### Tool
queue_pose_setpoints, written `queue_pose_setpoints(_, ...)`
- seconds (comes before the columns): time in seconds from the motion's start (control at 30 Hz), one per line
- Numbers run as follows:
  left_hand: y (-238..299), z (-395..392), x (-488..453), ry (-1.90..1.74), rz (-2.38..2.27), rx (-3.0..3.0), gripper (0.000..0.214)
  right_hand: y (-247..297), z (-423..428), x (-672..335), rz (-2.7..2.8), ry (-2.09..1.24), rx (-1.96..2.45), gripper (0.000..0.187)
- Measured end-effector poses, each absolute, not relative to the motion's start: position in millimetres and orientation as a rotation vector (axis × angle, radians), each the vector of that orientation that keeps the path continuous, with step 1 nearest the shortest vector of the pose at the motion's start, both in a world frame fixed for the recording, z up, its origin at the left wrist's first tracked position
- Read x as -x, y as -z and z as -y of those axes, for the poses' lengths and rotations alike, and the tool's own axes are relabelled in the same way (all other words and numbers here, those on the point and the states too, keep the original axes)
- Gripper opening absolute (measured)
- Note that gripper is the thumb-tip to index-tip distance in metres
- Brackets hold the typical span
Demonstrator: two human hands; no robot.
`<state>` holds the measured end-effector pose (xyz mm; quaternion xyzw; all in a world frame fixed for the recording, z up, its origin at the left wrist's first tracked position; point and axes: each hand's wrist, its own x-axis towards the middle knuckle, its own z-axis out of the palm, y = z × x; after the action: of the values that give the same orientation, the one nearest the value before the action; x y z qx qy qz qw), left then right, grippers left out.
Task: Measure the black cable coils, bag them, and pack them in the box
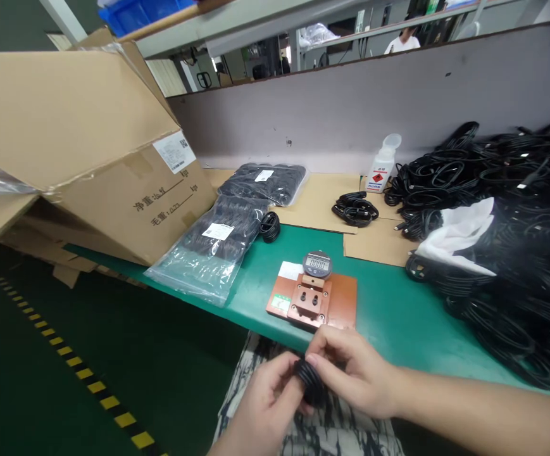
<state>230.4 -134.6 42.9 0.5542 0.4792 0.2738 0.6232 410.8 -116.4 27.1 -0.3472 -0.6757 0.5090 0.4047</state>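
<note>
The coil (311, 384) is in both hands, just off the tabletop's (383, 310) front edge and above the patterned cloth (345, 434). The left hand (272, 394) has its fingers closed around the coil's left side; the right hand (357, 372) has thumb and forefinger pinched together at its top. Whether they grip a cable end or the loops, I cannot tell.

Near the front edge, just beyond the hands, sits the fixture (342, 301), its gauge (317, 263) reading 0.000. Toward the left end, the carton (127, 202) stands open and tilted beside two bags, the front bag (218, 244) and the back bag (265, 182), with a ring (269, 227) of cable beside the front bag. Along the back edge are a bundle (355, 209) on cardboard (374, 244) and a bottle (381, 166). The cable pile (507, 304) fills the right end, a white glove (459, 234) on it.
</note>
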Motion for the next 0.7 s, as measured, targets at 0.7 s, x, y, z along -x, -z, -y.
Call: queue_pose_setpoints(0.7, -14.6, 111.3, -250.5, -0.955, -1.127, -1.098, 0.04, -24.3, 92.8, -428.5, 2.267, -0.095, 0.772, 0.024)
